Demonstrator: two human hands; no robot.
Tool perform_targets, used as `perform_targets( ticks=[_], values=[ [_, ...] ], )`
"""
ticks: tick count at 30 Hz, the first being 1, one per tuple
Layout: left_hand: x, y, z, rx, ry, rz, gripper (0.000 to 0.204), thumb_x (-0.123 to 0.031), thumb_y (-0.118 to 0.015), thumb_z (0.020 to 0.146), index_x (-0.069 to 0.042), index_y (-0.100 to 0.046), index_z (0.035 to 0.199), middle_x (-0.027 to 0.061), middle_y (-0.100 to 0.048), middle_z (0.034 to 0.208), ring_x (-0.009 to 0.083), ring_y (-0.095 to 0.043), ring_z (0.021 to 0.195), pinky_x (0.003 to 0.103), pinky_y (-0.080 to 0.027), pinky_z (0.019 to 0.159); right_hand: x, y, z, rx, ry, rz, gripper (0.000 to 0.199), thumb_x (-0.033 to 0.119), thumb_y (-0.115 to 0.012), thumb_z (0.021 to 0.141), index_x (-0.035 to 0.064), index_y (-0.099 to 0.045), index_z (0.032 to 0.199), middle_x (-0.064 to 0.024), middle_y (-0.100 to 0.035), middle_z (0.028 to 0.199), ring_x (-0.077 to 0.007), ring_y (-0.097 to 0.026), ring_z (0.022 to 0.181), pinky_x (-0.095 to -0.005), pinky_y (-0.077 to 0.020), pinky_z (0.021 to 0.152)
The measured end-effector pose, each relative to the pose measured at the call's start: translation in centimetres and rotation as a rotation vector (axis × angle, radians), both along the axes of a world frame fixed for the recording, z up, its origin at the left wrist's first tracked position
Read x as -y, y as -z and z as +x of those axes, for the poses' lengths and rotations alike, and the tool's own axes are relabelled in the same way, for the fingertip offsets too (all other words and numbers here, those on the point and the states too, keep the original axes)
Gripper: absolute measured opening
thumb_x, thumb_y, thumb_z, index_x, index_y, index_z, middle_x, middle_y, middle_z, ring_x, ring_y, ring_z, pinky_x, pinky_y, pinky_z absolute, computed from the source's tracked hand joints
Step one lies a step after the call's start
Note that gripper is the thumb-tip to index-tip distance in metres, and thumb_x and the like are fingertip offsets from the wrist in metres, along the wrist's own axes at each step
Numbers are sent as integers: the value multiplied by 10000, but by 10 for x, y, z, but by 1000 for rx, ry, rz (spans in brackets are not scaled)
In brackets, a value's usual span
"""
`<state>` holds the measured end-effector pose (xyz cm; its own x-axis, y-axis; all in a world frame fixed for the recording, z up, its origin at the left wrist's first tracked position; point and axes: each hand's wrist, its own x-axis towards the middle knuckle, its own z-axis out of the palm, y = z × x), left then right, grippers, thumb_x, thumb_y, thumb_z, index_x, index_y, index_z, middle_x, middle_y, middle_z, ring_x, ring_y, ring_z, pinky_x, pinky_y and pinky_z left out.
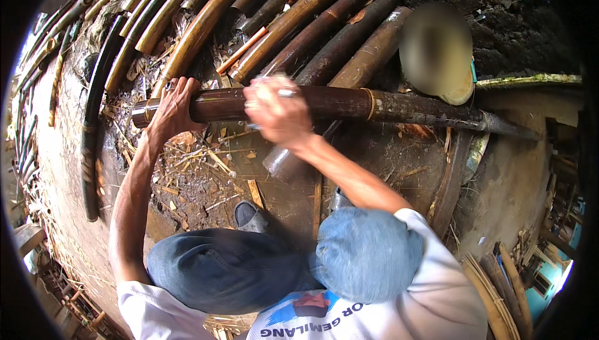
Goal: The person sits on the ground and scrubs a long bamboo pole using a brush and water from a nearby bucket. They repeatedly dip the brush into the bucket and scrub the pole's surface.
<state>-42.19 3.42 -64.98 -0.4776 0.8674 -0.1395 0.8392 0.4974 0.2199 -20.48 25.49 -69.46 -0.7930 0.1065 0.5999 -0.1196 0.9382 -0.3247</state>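
Observation:
A thick, dark brown bamboo pole (337,102) lies crosswise before me, wet and shiny, its far right end tapering away. My left hand (176,108) is closed over the pole near its left end, thumb and fingers on either side. Further right, my right hand (279,110) is on top of the same pole, closed and smeared by motion. Something pale shows at its fingertips, too blurred to name, and a ring sits on one finger. Beneath the pole, the lower end of another bamboo pole (284,162) sticks out toward me.
Several brown bamboo poles (306,18) lie side by side at the back. A pale rounded container (462,88), blurred in its middle, stands at the back right. A long dark pole (91,152) lies at the left. Bamboo scraps (218,162) litter the wet ground; split bamboo strips (493,287) lie lower right.

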Motion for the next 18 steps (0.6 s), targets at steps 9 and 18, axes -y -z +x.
perform_targets(
  ticks=[9, 18],
  values=[
    [48, 21, 61, -222, -205, 161, 1072, -137, -979, 571, -86, -483, 1520, 155, -523, 1483, 378, -448, 1445, 544, -323, 1218, -165, 3, 130, 274, 364, 143, 277, 226, -583, 1053, 69, -744, 1216, -155, -739, 1270, -332, -663, 1277, -515, -447, 1155],
    [36, 26, 51, -367, -150, 167, 790, -60, -852, 687, -81, -558, 1420, 115, -613, 1363, 314, -546, 1360, 505, -336, 1192, 4, -6, -9, 161, 48, -55, 223, 273, -649, 1013, 117, -778, 1108, -58, -758, 1108, -260, -749, 890, -425, -623, 732]
  ],
)
